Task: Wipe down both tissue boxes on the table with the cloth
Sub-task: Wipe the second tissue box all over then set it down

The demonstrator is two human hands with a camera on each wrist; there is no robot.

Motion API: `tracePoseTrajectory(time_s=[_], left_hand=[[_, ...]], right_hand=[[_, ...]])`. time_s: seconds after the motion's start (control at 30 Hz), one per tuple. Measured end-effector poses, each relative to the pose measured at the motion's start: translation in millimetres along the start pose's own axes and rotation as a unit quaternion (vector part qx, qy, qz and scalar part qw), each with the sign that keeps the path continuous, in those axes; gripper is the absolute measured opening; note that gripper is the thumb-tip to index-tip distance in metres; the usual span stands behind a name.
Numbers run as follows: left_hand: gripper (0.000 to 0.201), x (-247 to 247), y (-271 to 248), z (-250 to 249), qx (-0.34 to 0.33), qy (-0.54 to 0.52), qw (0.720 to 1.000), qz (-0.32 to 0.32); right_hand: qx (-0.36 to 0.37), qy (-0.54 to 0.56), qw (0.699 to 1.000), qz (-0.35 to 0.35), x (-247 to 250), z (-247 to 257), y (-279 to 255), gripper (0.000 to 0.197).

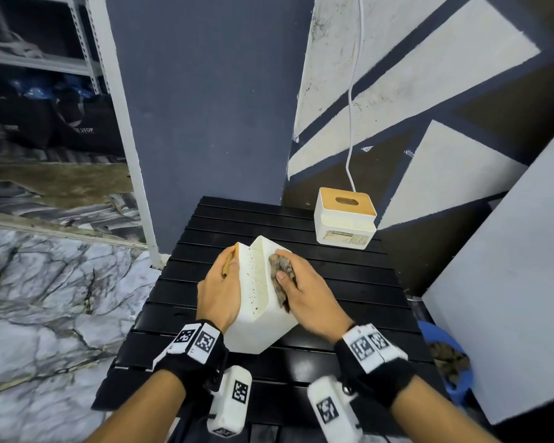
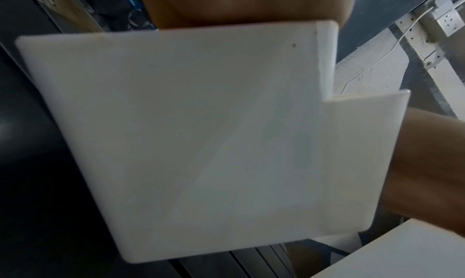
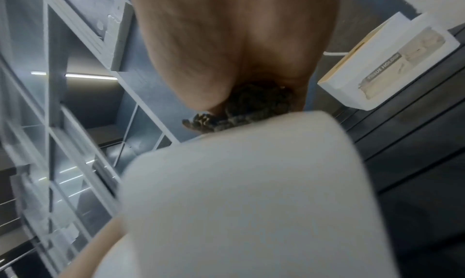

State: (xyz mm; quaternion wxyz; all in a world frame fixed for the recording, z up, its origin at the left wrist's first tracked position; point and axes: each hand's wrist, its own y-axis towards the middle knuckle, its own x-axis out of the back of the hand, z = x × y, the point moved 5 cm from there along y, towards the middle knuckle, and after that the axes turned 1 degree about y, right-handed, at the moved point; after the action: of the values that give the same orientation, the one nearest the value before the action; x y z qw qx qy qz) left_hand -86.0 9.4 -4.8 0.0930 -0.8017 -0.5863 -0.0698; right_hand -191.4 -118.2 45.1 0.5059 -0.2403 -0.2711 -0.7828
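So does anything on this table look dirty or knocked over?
Yes. The near tissue box lies tipped on its side, dark specks dotting its upturned face. The far tissue box stands upright with a torn-looking label.

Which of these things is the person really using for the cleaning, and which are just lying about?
In use: near tissue box, tipped on its side, held by the left hand; cloth under the right hand; far tissue box, upright.

Lying about: white cable, blue tub, shelving.
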Motion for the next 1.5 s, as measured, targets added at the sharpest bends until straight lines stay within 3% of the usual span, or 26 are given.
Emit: tracePoseTrajectory(time_s=[0.13, 0.23, 0.47, 0.6, 0.83, 0.93, 1.03, 1.13, 1.23, 1.37, 1.5], left_hand=[[0.033, -1.2, -1.4, 0.4, -0.007, 0.015, 1.000, 0.009], [0.032, -2.6, -1.6, 1.3, -0.007, 0.011, 1.000, 0.004], [0.031, 0.1, -11.5, 2.1, 0.012, -0.030, 0.998, -0.053], [0.031, -3.7, -21.4, 9.6, 0.026, -0.046, 0.996, -0.069], [0.025, 17.6, -29.7, 31.9, 0.045, -0.040, 0.998, -0.035], [0.019, 40.8, -23.4, 32.4, 0.019, 0.015, 0.999, -0.034], [0.023, 58.5, -14.6, 12.5, -0.049, 0.063, 0.995, -0.053], [0.034, 55.3, -5.3, -15.4, -0.125, 0.062, 0.990, 0.010], [0.052, 37.8, 0.9, -37.9, -0.197, 0.129, 0.964, 0.127], [0.063, 11.8, 2.5, -51.8, -0.225, 0.217, 0.914, 0.261], [0.081, -12.2, -4.2, -44.7, -0.235, 0.286, 0.875, 0.312]], right_hand=[[-0.051, -0.003, 0.999, 0.012, -1.3, -7.9, 53.0, 0.035], [-0.074, -0.006, 0.997, 0.018, -1.6, -11.1, 63.1, 0.034], [-0.048, 0.050, 0.997, -0.040, -4.9, 0.0, -8.7, 0.047], [-0.089, 0.011, 0.994, -0.054, -4.2, -0.8, -29.2, 0.062], [-0.041, -0.076, 0.995, 0.046, 5.7, 15.8, -10.6, 0.062], [-0.002, -0.095, 0.991, 0.098, 20.8, 15.9, -1.4, 0.062], [0.043, -0.102, 0.982, 0.154, 35.7, 15.2, 4.9, 0.061], [0.049, -0.120, 0.970, 0.208, 43.0, 7.1, 10.2, 0.064], [0.044, -0.120, 0.961, 0.245, 49.2, 0.9, 14.6, 0.066], [0.036, -0.118, 0.958, 0.258, 60.3, -7.5, 18.7, 0.068], [0.031, -0.117, 0.966, 0.230, 67.1, -18.0, 16.9, 0.067]])
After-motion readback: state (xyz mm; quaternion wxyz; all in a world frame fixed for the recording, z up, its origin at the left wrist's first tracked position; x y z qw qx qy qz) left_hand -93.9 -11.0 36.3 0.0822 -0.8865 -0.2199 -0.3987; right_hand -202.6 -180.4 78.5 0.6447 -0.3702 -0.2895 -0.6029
